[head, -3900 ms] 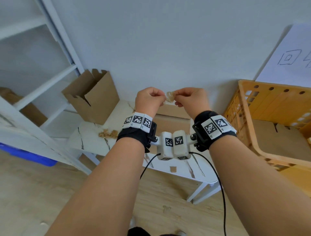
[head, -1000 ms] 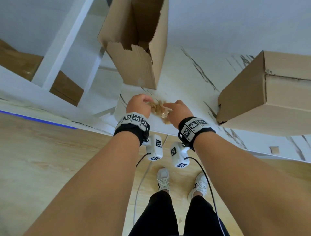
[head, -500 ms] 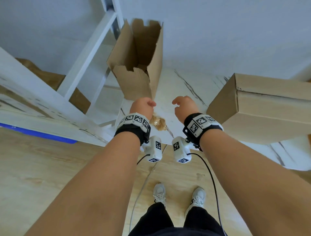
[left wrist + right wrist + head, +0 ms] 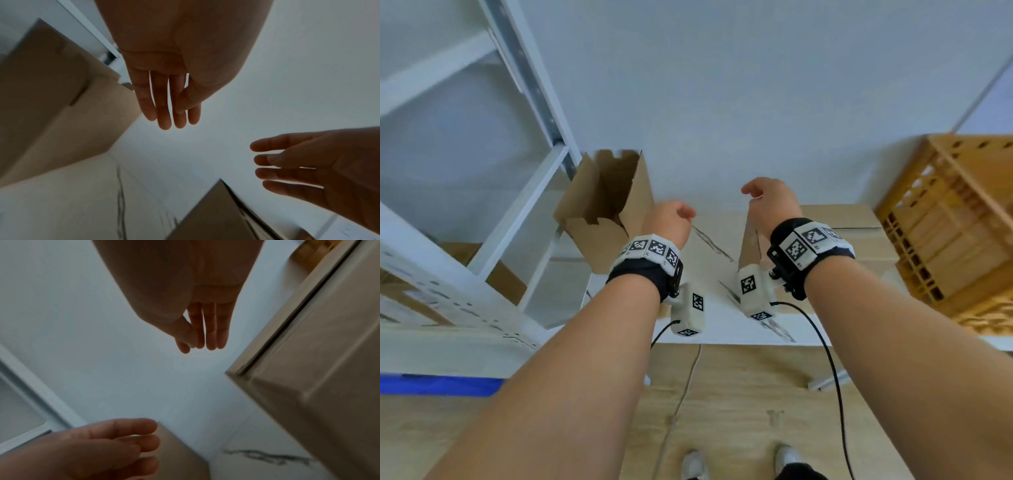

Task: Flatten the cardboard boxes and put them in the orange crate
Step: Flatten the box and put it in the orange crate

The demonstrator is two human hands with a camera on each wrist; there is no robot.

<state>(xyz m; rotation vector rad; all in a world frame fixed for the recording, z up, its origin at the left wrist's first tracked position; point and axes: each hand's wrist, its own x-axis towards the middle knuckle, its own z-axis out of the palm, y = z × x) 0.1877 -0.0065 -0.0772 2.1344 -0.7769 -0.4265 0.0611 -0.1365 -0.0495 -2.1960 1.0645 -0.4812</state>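
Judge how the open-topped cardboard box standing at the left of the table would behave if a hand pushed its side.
The open cardboard box stands tall on a narrow base, so it would probably tip or slide rather than resist. It looks empty, so likely light. With its torn top flaps open, its thin walls would probably buckle inward easily.

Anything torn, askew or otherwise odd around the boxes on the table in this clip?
The open box on the table's left stands tilted, its top flaps ragged and uneven. The closed box on the right looks intact. Both hands, left hand and right hand, are empty.
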